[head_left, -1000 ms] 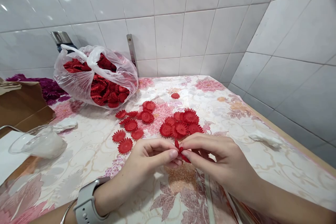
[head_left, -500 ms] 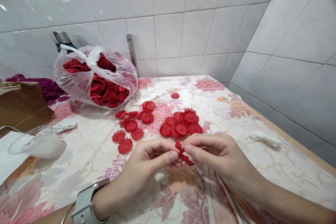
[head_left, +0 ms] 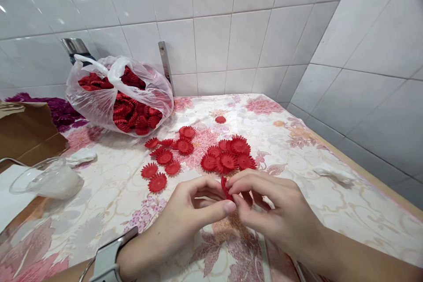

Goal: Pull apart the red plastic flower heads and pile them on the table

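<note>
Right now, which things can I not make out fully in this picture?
Head view, red piece: partly hidden by the left hand and right hand.
Head view, bottle: lower part hidden behind the bag.
Head view, white sheet: cut off by the left edge.

Head-worn view, forward and downward

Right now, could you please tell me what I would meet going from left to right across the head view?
Clear plastic cup → knotted plastic bag of red pieces → left-hand cluster of loose red toothed discs → left hand → held red toothed piece → right hand → crumpled white scrap.
</note>
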Available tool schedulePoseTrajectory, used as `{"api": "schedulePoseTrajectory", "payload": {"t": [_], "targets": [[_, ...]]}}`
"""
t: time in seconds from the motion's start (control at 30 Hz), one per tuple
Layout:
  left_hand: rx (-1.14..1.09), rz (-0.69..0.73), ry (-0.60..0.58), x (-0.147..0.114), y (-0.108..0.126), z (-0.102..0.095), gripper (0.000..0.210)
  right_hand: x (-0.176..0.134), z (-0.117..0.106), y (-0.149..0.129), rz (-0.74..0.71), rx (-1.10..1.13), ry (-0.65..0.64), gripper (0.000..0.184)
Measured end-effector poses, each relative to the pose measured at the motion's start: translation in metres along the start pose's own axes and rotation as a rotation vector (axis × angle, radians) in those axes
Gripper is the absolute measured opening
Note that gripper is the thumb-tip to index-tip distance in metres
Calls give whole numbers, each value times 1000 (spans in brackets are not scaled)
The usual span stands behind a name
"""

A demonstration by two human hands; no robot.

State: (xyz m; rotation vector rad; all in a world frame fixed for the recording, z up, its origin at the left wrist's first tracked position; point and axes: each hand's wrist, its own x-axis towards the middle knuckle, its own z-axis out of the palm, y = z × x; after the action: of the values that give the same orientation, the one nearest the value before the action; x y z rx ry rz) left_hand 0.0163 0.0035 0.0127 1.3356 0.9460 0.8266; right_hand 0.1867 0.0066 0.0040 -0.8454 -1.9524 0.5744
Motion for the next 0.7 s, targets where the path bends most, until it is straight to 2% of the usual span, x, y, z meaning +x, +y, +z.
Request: {"api": "schedulePoseTrajectory", "payload": {"t": [0.13,0.3,0.5,0.6,0.7], "targets": [[5,-4,-4,1,-1,1,4,-2,3,4,-185,-116,21,17],[-12,-20,35,0,-6,1,12,-3,3,7,-273,-285,10,15],[-115,-36,90,1,-8,1,8,-7,2,7,-394,-434,19,17],[-137,-53,110,1,-7,2,8,-8,3,7,-381,-419,6,19],[-102,-61,98,1,-6,2,8,-5,2,6,-224,-245,-27,17]]}}
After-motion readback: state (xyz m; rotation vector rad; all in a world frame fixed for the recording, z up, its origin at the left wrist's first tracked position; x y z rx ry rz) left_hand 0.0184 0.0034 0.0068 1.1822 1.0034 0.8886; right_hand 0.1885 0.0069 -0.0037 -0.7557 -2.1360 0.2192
